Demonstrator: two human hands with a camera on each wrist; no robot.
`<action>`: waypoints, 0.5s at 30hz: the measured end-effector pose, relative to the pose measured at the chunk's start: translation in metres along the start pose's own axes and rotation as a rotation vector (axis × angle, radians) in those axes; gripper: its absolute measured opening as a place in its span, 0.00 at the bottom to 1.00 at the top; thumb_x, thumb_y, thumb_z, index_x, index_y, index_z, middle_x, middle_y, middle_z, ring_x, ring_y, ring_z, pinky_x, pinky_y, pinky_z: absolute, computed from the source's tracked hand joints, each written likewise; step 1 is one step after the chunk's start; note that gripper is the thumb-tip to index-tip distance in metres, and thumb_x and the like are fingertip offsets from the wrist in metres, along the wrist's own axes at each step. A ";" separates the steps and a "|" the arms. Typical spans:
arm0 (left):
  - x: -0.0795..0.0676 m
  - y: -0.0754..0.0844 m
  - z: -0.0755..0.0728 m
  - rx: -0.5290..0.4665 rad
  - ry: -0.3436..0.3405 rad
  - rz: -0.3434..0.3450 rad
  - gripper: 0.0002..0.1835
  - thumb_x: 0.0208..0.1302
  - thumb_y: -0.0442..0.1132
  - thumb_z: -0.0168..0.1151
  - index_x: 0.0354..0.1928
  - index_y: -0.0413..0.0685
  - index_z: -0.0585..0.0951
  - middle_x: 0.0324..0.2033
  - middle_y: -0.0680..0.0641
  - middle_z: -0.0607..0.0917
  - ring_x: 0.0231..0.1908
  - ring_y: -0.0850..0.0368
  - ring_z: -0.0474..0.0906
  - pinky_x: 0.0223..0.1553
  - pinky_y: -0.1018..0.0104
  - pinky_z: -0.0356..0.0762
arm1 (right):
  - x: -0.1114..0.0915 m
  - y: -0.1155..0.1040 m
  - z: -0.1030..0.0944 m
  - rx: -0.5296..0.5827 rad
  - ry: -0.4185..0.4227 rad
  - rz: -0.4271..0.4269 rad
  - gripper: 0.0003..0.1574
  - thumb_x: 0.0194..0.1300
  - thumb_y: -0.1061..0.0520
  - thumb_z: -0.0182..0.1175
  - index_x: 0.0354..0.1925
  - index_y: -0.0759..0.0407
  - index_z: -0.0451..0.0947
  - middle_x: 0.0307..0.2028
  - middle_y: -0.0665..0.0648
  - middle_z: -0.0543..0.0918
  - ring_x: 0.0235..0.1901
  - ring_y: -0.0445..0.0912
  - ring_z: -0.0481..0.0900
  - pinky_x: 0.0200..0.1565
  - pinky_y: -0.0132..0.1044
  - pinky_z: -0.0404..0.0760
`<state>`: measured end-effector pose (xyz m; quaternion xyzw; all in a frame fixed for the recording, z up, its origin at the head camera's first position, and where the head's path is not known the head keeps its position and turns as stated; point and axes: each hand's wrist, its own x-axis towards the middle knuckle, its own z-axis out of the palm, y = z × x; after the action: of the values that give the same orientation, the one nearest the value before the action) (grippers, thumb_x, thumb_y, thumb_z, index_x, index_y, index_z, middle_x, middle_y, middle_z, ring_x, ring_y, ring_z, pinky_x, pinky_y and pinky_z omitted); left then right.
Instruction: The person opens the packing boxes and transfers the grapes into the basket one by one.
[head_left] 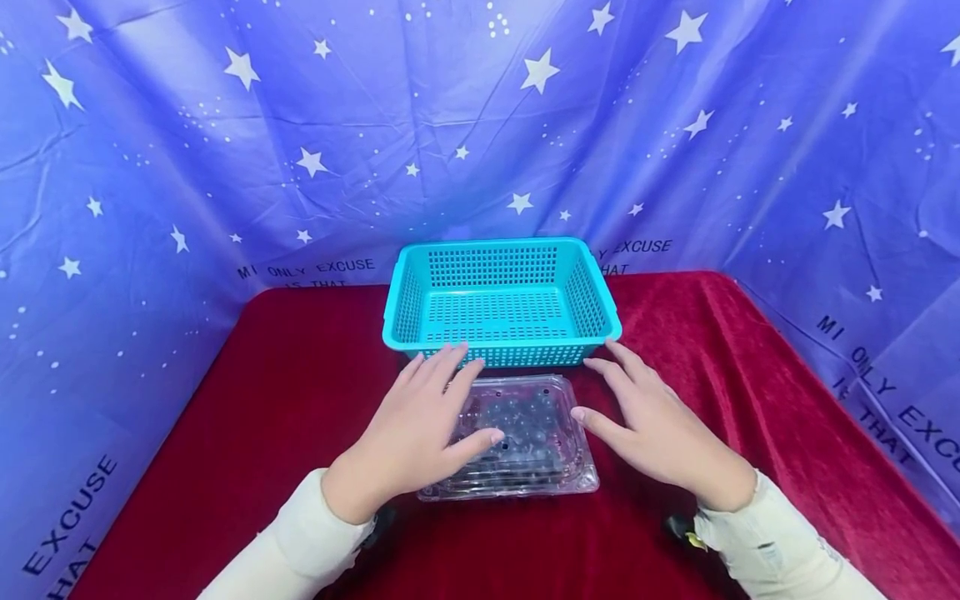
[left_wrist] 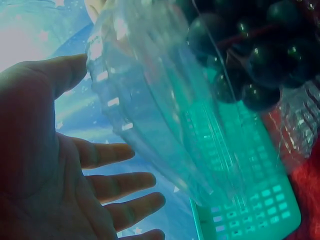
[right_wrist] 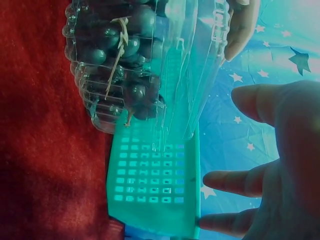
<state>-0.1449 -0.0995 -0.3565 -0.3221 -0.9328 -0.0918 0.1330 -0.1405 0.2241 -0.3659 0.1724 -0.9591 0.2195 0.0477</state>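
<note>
A clear plastic clamshell box (head_left: 555, 477) of dark grapes (head_left: 525, 421) lies flat on the table, its lid down over the fruit. My left hand (head_left: 416, 425) hovers at the box's left side with fingers extended, overlapping that edge in the head view. In the left wrist view its thumb comes close to the lid's rim; whether they touch I cannot tell. My right hand (head_left: 660, 421) is spread at the right side, thumb near the box's edge, gripping nothing. Through the clear wall, the right wrist view shows grapes (right_wrist: 137, 92) with a pale stem.
Just behind the box stands a turquoise plastic basket (head_left: 495, 308) with perforated walls and nothing inside. Dark red velvet cloth (head_left: 262, 450) covers the table. A blue curtain (head_left: 420, 108) with white stars hangs at the back and both sides.
</note>
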 end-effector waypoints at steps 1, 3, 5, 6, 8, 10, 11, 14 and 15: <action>0.000 0.001 0.000 0.000 -0.003 0.003 0.47 0.70 0.75 0.44 0.77 0.47 0.66 0.77 0.42 0.65 0.78 0.44 0.60 0.76 0.36 0.56 | -0.001 0.000 0.000 0.003 0.001 -0.002 0.49 0.69 0.27 0.58 0.75 0.52 0.65 0.80 0.62 0.55 0.76 0.67 0.57 0.67 0.73 0.65; 0.000 0.003 0.000 0.000 -0.005 0.011 0.47 0.70 0.75 0.44 0.77 0.48 0.66 0.77 0.42 0.66 0.78 0.44 0.60 0.76 0.37 0.56 | -0.002 0.000 0.001 0.008 0.001 -0.002 0.48 0.69 0.27 0.58 0.75 0.52 0.65 0.80 0.62 0.55 0.76 0.66 0.58 0.67 0.72 0.66; 0.000 0.005 0.001 0.005 -0.004 0.021 0.47 0.70 0.75 0.44 0.77 0.48 0.66 0.77 0.43 0.66 0.78 0.43 0.60 0.76 0.37 0.57 | -0.003 0.001 0.002 0.013 -0.005 -0.003 0.48 0.69 0.27 0.58 0.75 0.51 0.66 0.79 0.61 0.56 0.76 0.65 0.58 0.66 0.72 0.67; 0.000 0.006 0.002 0.005 -0.003 0.025 0.47 0.70 0.75 0.45 0.77 0.48 0.66 0.77 0.43 0.66 0.78 0.43 0.61 0.76 0.37 0.57 | -0.003 0.001 0.003 0.016 -0.009 -0.005 0.47 0.69 0.28 0.59 0.74 0.51 0.66 0.79 0.61 0.57 0.76 0.65 0.59 0.66 0.71 0.68; 0.000 0.008 0.003 0.011 -0.004 0.034 0.46 0.70 0.75 0.45 0.77 0.48 0.66 0.77 0.43 0.66 0.77 0.43 0.61 0.76 0.37 0.58 | -0.004 0.001 0.005 0.023 -0.020 -0.009 0.46 0.69 0.28 0.58 0.73 0.51 0.67 0.78 0.61 0.58 0.76 0.64 0.59 0.65 0.70 0.69; -0.001 0.010 0.004 0.016 -0.010 0.042 0.46 0.70 0.75 0.46 0.77 0.49 0.66 0.77 0.43 0.66 0.77 0.44 0.61 0.76 0.38 0.58 | -0.004 0.001 0.007 0.031 -0.029 -0.012 0.45 0.69 0.28 0.59 0.72 0.51 0.68 0.77 0.61 0.60 0.75 0.63 0.60 0.65 0.69 0.71; -0.001 0.011 0.004 0.017 -0.014 0.045 0.46 0.69 0.75 0.46 0.77 0.49 0.66 0.77 0.43 0.66 0.78 0.44 0.61 0.76 0.39 0.58 | -0.004 0.001 0.008 0.036 -0.034 -0.013 0.45 0.69 0.28 0.59 0.72 0.51 0.69 0.76 0.61 0.61 0.75 0.62 0.61 0.65 0.68 0.71; -0.001 0.015 0.006 0.020 -0.027 0.060 0.47 0.69 0.75 0.46 0.77 0.50 0.67 0.77 0.43 0.65 0.78 0.44 0.60 0.76 0.39 0.58 | -0.005 0.004 0.010 0.047 -0.041 -0.013 0.44 0.69 0.28 0.59 0.70 0.51 0.71 0.73 0.58 0.65 0.73 0.59 0.64 0.65 0.65 0.73; -0.002 0.016 0.006 0.020 -0.031 0.065 0.47 0.69 0.75 0.46 0.77 0.50 0.67 0.77 0.44 0.65 0.78 0.44 0.60 0.76 0.39 0.59 | -0.005 0.004 0.011 0.052 -0.039 -0.015 0.43 0.69 0.28 0.60 0.70 0.51 0.71 0.72 0.57 0.67 0.72 0.57 0.65 0.65 0.64 0.74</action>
<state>-0.1347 -0.0860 -0.3616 -0.3523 -0.9246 -0.0731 0.1249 -0.1373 0.2245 -0.3784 0.1849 -0.9525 0.2406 0.0259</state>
